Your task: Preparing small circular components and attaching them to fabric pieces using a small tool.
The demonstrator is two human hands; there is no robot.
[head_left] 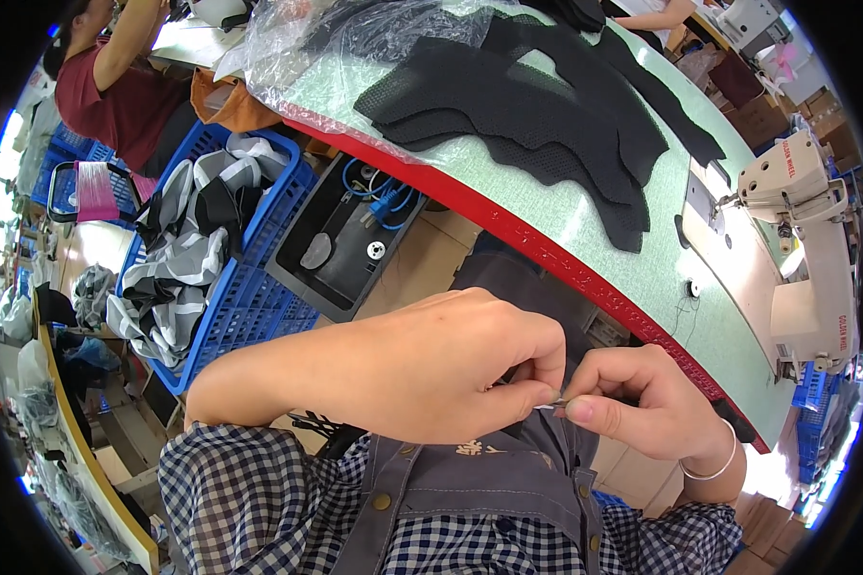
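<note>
In front of my apron, both hands meet fingertip to fingertip. My left hand point(470, 369) pinches with thumb and forefinger, its back turned up. Facing it, my right hand point(642, 398) is closed in a pinch too, a pale bangle round the wrist. Between the two pinches a tiny light-coloured bit point(556, 403) shows, too small to name. Beyond my hands runs the red front edge point(508, 230) of a green sewing table point(470, 177). Black mesh fabric pieces point(537, 125) lie layered on it.
A white sewing machine point(801, 240) stands at the right, a small black bobbin point(692, 287) and loose thread near it. Under the table's edge hangs a black drawer point(307, 268) with a blue cable point(384, 201). Left of it, a blue crate point(249, 287) holds grey-and-black fabric. Another person point(115, 86) works at the upper left.
</note>
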